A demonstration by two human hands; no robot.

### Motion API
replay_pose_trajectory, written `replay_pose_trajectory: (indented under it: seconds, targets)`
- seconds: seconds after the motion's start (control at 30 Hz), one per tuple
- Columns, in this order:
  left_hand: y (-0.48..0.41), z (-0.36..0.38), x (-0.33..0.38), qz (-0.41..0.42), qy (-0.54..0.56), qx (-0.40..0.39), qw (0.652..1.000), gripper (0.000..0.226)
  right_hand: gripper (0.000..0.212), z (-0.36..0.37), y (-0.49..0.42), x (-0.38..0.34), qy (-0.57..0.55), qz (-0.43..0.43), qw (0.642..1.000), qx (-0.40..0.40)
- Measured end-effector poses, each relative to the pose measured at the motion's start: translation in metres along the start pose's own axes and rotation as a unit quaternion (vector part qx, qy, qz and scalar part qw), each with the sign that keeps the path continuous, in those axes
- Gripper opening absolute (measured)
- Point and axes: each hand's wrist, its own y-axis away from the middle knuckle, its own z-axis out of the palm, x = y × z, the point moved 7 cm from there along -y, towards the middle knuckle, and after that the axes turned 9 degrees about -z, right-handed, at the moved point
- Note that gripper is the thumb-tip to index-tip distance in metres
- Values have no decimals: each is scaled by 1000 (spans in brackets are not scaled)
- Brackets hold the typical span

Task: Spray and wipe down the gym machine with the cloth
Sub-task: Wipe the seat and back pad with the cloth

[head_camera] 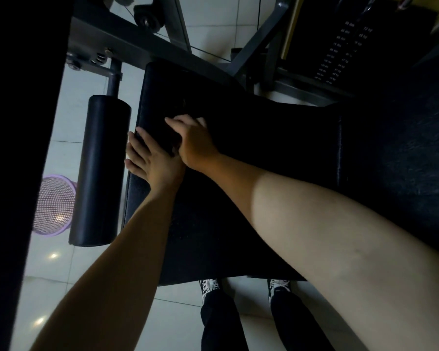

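The gym machine's black padded bench (251,153) fills the middle of the head view. My left hand (147,158) lies flat with straight, spread fingers on the pad's left edge. Just to its right, my right hand (194,140) bears down on the pad, fingers bent over a dark cloth (166,140). The cloth is hard to tell apart from the black pad. A black roller pad (99,171) hangs on a grey arm left of the bench. No spray bottle is in view.
A purple mesh basket (55,205) stands on the white tiled floor at the left. The grey frame (127,39) and a weight stack (340,54) are beyond the bench. A dark upright (15,148) blocks the left side. My shoes (209,286) stand at the bench's near end.
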Motion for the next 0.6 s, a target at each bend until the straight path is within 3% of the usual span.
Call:
replay_pose_trajectory:
  seconds: [0.13,0.27,0.43,0.6]
  targets:
    - [2,-1,0,-2,-1,-1,1000,92,58,-22,11,28,82,2,997,-11]
    - [3,-2,0,4,3,-7,1000,92,57,-61,50,87,166,127,975,74]
    - [4,-3,0,1,11,-7,1000,92,49,-82,86,128,76,269,946,163]
    - [6,-8,1,3,27,-30,999,96,64,-61,84,100,-6,256,953,164]
